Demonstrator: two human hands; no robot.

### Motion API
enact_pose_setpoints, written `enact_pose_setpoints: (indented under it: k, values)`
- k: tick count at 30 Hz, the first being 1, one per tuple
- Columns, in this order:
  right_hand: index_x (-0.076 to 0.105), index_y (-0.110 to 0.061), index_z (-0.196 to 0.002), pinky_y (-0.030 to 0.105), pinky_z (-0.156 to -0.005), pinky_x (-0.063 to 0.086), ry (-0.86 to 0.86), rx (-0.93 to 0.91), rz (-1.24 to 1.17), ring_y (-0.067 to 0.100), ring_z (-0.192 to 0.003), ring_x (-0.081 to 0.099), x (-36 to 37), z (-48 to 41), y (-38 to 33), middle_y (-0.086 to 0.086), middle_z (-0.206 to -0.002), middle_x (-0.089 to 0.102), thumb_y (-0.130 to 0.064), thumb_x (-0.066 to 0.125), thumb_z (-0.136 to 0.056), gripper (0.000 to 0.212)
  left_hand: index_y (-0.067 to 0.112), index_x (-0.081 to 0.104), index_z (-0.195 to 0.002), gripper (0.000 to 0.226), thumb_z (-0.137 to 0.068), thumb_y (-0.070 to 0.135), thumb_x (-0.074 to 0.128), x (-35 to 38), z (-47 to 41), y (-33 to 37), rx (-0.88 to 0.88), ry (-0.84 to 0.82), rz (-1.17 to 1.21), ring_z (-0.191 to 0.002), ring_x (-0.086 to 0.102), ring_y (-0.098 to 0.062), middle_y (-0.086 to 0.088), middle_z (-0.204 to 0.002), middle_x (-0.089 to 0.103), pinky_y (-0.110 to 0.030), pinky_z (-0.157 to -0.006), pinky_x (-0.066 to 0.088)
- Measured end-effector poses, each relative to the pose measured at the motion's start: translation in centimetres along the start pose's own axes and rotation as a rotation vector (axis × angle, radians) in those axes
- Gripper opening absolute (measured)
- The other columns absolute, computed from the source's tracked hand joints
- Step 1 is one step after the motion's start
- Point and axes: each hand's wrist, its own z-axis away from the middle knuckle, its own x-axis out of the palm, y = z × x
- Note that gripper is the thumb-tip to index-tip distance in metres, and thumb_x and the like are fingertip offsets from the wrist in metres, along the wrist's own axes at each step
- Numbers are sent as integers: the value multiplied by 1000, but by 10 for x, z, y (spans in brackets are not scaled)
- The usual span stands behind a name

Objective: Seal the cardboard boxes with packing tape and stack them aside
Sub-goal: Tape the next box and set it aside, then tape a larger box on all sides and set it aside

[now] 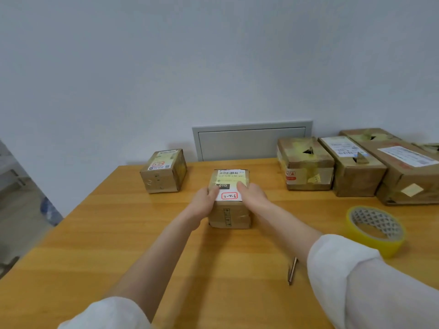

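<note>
Soft even light, faint shadows, edges warped and blurry.

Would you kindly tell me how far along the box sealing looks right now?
Done, it seems: one taped small box stands aside at the back left. In hand: left hand and right hand both hold the centre box, yellowish tape already across its top. Left: the boxes on the right show torn gaps in their tops, and the tape roll lies untouched.
</note>
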Motion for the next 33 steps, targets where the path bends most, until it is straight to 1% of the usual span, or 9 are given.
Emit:
enact_pose_setpoints:
  k: [4, 6, 8, 10, 15, 19, 23, 28, 33]
  values:
    - [56, -6, -127, 31, -71, 48, -38, 126, -93, 22, -87, 62, -6, 3, 3, 5, -103, 66, -47, 42, -98, 53, 8, 48, -132, 49, -103, 43, 31, 1, 2, 3, -46, 17, -26, -108, 59, -23, -8, -118, 62, -40, -96, 49]
    - [53, -9, -127, 31, -61, 45, -67, 174, -77, 20, -78, 57, -12, 7, 3, 1, -87, 58, -57, 44, -94, 58, 7, 46, -134, 50, -102, 43, 32, 2, 5, 5, 31, 128, -242, -109, 57, -22, -9, -121, 60, -32, -89, 49]
    - [47, -11, -130, 34, -64, 49, -42, 158, -72, 25, -90, 58, -14, 8, 4, 4, -97, 59, -62, 50, -88, 66, 11, 40, -141, 50, -102, 41, 36, 2, 7, 6, 187, 339, -522, -120, 51, -24, -9, -136, 51, -36, -91, 44]
    - [43, -12, -129, 38, -69, 54, -3, 135, -105, 30, -103, 59, -12, 8, 3, 9, -117, 59, -60, 61, -82, 70, 19, 39, -142, 49, -99, 41, 42, 1, 9, 7, 273, 448, -642, -122, 49, -25, -6, -139, 47, -39, -90, 44]
    - [50, -16, -120, 40, -75, 58, -10, 116, -139, 28, -99, 62, 3, 5, -6, 7, -117, 62, -32, 68, -84, 44, 18, 44, -139, 50, -93, 35, 50, -5, -2, 11, 192, 298, -637, -119, 52, -25, -8, -133, 55, -36, -92, 46]
    - [48, -20, -126, 36, -79, 52, 84, -19, -111, 23, -98, 59, 20, -11, -34, 4, -120, 61, -27, 66, -84, 46, 15, 45, -140, 49, -93, 28, 55, -31, -16, 21, 258, 335, -521, -116, 55, -23, -6, -136, 54, -27, -80, 47]
    - [53, -18, -127, 27, -73, 38, 90, -101, -138, 23, -105, 57, 45, -36, -70, 3, -124, 61, -21, 64, -85, 44, 13, 48, -136, 44, -94, 26, 52, -68, -45, 38, 245, 341, -605, -114, 54, -29, -14, -136, 49, -41, -92, 49]
    - [56, -13, -119, 26, -66, 37, 52, -75, -208, 22, -94, 55, 77, -69, -88, 7, -120, 62, -11, 59, -87, 32, 7, 48, -133, 40, -97, 24, 47, -95, -81, 35, 235, 329, -731, -121, 47, -29, -15, -134, 49, -38, -99, 40]
    - [61, -11, -119, 27, -72, 43, 54, -91, -135, 26, -104, 59, 97, -97, -88, 9, -122, 62, -10, 56, -86, 33, 17, 49, -131, 38, -99, 32, 39, -108, -111, 18, 134, 317, -898, -128, 39, -29, -9, -135, 50, -53, -104, 35]
